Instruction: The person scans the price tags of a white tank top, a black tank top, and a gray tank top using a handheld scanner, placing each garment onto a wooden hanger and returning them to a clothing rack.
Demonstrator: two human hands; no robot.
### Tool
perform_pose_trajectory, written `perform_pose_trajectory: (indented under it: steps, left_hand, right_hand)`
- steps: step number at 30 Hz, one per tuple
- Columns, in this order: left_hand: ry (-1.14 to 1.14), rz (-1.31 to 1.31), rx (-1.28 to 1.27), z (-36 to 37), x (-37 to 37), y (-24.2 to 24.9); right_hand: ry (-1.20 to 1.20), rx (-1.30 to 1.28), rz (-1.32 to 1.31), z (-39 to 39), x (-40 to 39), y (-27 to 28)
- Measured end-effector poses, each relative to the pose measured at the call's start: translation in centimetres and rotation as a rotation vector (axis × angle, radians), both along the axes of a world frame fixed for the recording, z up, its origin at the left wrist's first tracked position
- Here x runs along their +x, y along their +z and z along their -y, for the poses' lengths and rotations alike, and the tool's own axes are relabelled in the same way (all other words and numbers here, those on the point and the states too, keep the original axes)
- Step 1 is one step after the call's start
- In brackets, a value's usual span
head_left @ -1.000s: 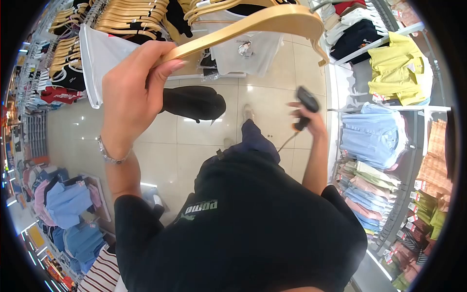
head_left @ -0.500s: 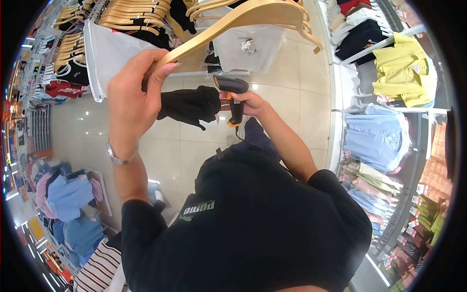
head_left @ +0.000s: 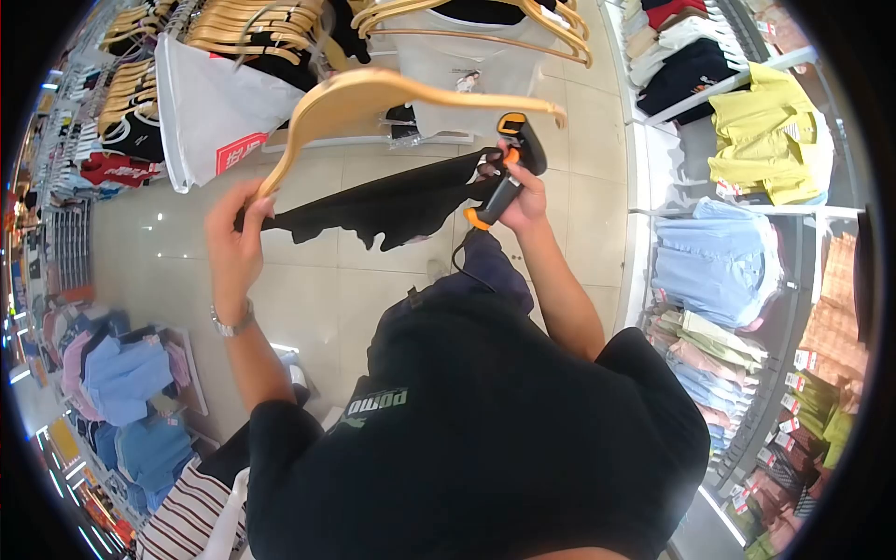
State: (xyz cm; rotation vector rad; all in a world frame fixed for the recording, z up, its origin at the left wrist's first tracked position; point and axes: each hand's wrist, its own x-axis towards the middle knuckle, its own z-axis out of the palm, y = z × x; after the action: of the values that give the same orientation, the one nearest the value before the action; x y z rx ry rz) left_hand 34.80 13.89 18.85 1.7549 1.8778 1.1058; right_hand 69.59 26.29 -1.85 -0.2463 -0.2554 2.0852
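My left hand (head_left: 235,245) pinches one end of a curved wooden hanger (head_left: 350,91) together with an end of a black garment (head_left: 387,207). The hanger arches above the garment, its other end near the scanner. Stretched between both hands, the dark cloth hangs with an uneven lower edge. My right hand (head_left: 525,201) is wrapped round the grip of a black-and-orange barcode scanner (head_left: 509,177), with a cord trailing from its base. The garment's far end meets the fingers of that hand; how they grip it is partly hidden.
Ahead is a rail of wooden hangers (head_left: 252,33) and white garments, one with a red label (head_left: 240,152). Shelving on the right carries a yellow shirt (head_left: 770,135) and a light blue shirt (head_left: 714,257). Folded clothes (head_left: 126,373) lie at left. Tiled floor (head_left: 322,303) shows below.
My hands have moved apart, drawing the black garment out lengthwise. The hanger and left hand have come lower, and the right hand has shifted right with the scanner, which has turned.
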Motion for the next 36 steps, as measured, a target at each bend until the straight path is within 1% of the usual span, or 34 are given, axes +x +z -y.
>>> perform_pose_trajectory:
  steps: [1, 2, 5, 6, 9, 10, 11, 14, 17, 18, 20, 23, 26, 29, 33, 35, 36]
  left_hand:
    - [0.002, 0.011, -0.017, 0.5, -0.6, -1.1]
    - [0.002, 0.026, -0.022, 0.9, -1.4, -2.4]
    - [0.028, 0.036, -0.067, 1.7, -2.4, -5.2]
    - [0.04, 0.057, -0.087, 1.9, -2.4, -5.9]
    - [0.061, 0.117, -0.134, 2.2, -2.5, -7.7]
    - [0.055, 0.136, -0.142, 2.3, -2.6, -8.4]
    - [0.049, 0.155, -0.151, 2.2, -2.7, -8.9]
    - [-0.033, -0.058, 0.011, 1.7, -2.8, -10.4]
    - [0.036, 0.016, -0.049, 1.7, -2.8, -11.0]
    - [0.035, 0.003, -0.029, 1.7, -2.9, -11.3]
    - [0.033, -0.024, 0.009, 1.6, -3.2, -12.2]
    - [0.125, 0.067, -0.041, 1.9, -3.1, -13.2]
    - [0.231, 0.283, -0.146, 2.1, -2.6, -13.5]
    - [0.124, 0.14, -0.074, 2.7, -3.5, -15.1]
    - [0.116, 0.181, -0.127, 3.1, -3.4, -15.0]
    - [0.139, 0.219, -0.151, 3.3, -3.4, -15.2]
    - [0.126, 0.195, -0.129, 3.4, -3.4, -15.4]
  right_hand:
    - [-0.109, -0.007, 0.104, 0.3, 0.8, 0.5]
    - [-0.099, -0.016, 0.002, 0.2, 1.9, -0.2]
    - [-0.175, 0.017, 0.057, 1.0, 3.3, 1.9]
    - [-0.124, -0.035, 0.043, 0.6, 4.5, 0.2]
    - [-0.178, 0.051, 0.109, 0.7, 5.7, 0.8]
    - [-0.234, -0.031, 0.184, 0.9, 5.8, 1.9]
    - [-0.242, -0.027, 0.19, 0.9, 6.1, 1.9]
    - [-0.272, -0.015, 0.189, 0.9, 6.9, 2.5]
    - [-0.282, 0.014, 0.184, 1.1, 7.3, 3.5]
    - [-0.335, 0.039, 0.234, 1.5, 6.8, 5.0]
    - [-0.287, 0.012, 0.237, 1.3, 7.4, 4.5]
    - [-0.272, -0.002, 0.257, 1.3, 8.1, 3.8]
    - [-0.298, -0.005, 0.298, 1.5, 8.0, 4.1]
    - [-0.303, -0.027, 0.333, 1.5, 7.8, 4.5]
    - [-0.313, -0.053, 0.369, 1.4, 7.4, 5.1]
    - [-0.298, -0.058, 0.327, 1.2, 7.7, 4.6]
    - [-0.291, -0.062, 0.307, 1.1, 7.9, 4.2]
